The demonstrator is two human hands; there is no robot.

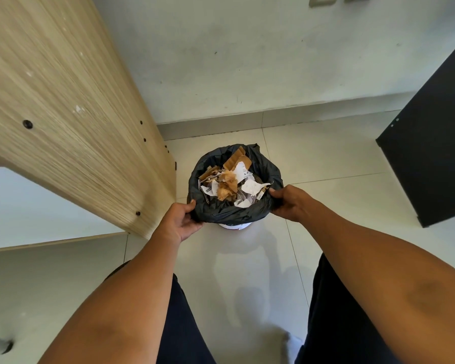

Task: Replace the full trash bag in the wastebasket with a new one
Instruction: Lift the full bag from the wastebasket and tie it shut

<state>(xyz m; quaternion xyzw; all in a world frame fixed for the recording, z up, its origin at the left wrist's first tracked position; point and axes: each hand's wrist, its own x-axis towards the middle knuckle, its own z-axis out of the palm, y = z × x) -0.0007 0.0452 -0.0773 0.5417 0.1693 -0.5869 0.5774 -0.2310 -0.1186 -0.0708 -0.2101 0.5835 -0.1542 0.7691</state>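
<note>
Bag (235,210), black, full of paper and cardboard scraps (227,183), sits in the bin (234,226) at frame centre, on the floor. Left hand (180,223) and right hand (290,202) each grip the bag's rim, fingers curled round the plastic.

Judgement: peel rim evenly off both sides, gather inward, lift straight to avoid spills.

Bin nearly all hidden; only a white sliver shows. No new bag visible.

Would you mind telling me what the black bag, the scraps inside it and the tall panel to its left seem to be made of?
The black bag looks like thin plastic film: glossy and finely crinkled. The scraps seem to be brown corrugated cardboard, with ribbed edges showing, plus white printed paper and crumpled tan paper. The tall panel looks like laminated board with a pale matte wood-grain finish and dark screw caps, though solid wood cannot be ruled out.
</note>
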